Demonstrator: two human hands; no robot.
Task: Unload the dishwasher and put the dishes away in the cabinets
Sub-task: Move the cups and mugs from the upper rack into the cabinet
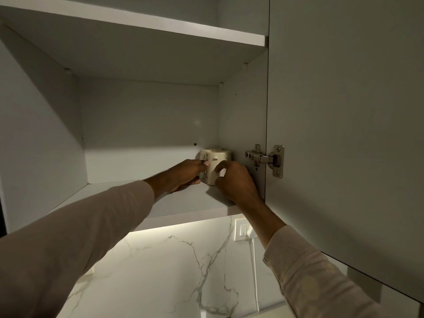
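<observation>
Two cream mugs with small dark marks stand on the lower shelf (183,203) of an open white wall cabinet, at its back right corner. The front mug (216,165) is gripped from both sides: my left hand (183,174) holds its left side with the thumb on the wall, and my right hand (234,180) wraps its right side. The second mug (205,153) stands just behind and to the left, mostly hidden. Both of my arms reach up in beige sleeves.
The cabinet door (344,134) hangs open on the right, on a metal hinge (266,159). Another shelf (160,26) spans above. Below the cabinet is a lit marble backsplash (172,271) with a wall socket (242,229) and a white cable.
</observation>
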